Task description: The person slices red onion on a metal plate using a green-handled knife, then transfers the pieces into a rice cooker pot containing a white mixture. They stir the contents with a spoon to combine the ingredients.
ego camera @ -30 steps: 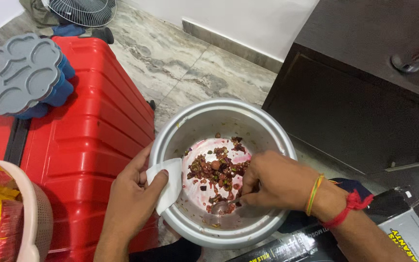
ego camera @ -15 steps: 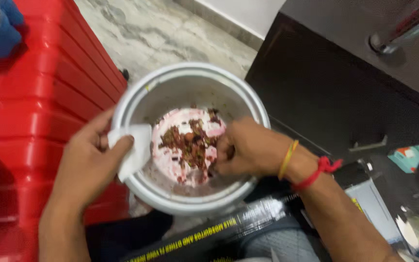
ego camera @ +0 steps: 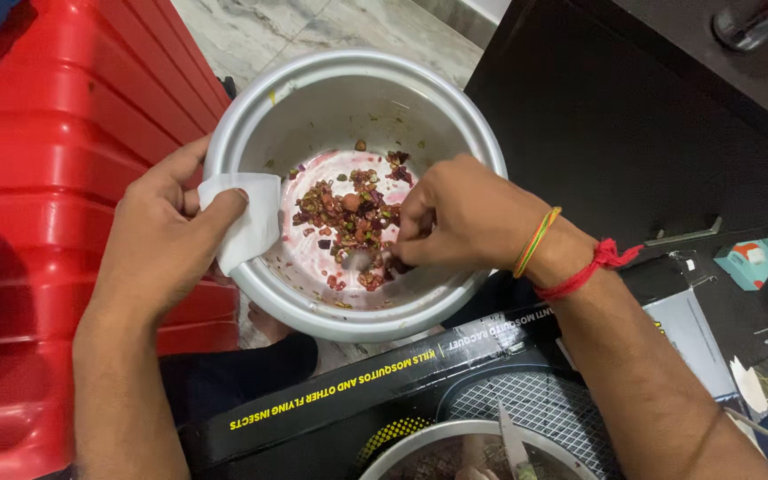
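Observation:
A round metal pot (ego camera: 313,89) holds a pinkish smear and a heap of chopped reddish-brown food bits (ego camera: 348,213) on its bottom. My left hand (ego camera: 166,236) grips the pot's left rim through a folded white paper napkin (ego camera: 246,218). My right hand (ego camera: 460,213) reaches inside the pot from the right, fingers closed on a metal spoon (ego camera: 359,260) whose bowl rests in the food. Yellow and red threads circle my right wrist.
A red hard-shell suitcase (ego camera: 37,178) lies at left, touching the pot's side. A dark cabinet (ego camera: 651,142) stands at right. A black printed box (ego camera: 384,382) with mesh and another metal bowl (ego camera: 455,449) sit at the bottom. Marble floor shows above.
The view has shifted and come closer, so the pot sits higher and larger in frame. My right hand keeps working the spoon through the food; my left hand still holds the rim.

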